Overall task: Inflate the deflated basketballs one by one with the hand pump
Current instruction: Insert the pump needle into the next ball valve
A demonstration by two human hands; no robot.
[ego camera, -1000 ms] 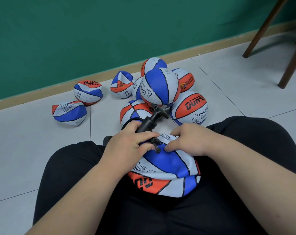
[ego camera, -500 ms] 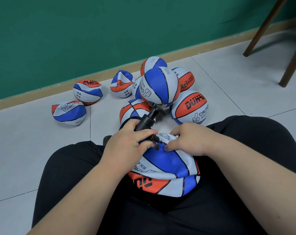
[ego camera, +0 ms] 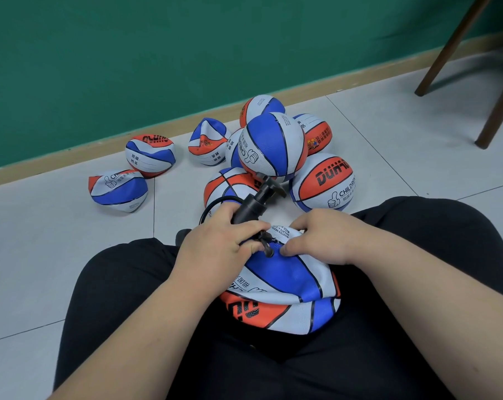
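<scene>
Left hand [ego camera: 215, 246] is wrapped round the lower barrel of the hand pump [ego camera: 251, 207], fingers curled tight on it. The right hand [ego camera: 322, 241] bears on the flat basketball [ego camera: 285, 287] lying in the lap, its thumb and curled fingers seemingly pinching the slack skin just beside the black needle fitting [ego camera: 266, 245]. Whether the needle is seated in the valve cannot be told, as the fingers hide it. That is the main risk: on skin this loose the valve can fold away, so a sideways push may bend the needle or let it slip out. Neither hand is on the pump handle [ego camera: 269, 183], so one must let go to stroke, and the ball could then roll off the thighs. The handle also points at the stacked ball [ego camera: 270, 145] perched on the pile just beyond, which a long pull might knock loose. The thin hose [ego camera: 212, 204] loops near the left knuckles and could kink. Underfoot is a pale tiled floor [ego camera: 388, 134], with collapsed balls [ego camera: 117, 190] scattered well to the left. A green wall [ego camera: 129, 53] with tan skirting [ego camera: 57, 174] runs behind, and dark chair legs [ego camera: 446, 44] stand at the right.
</scene>
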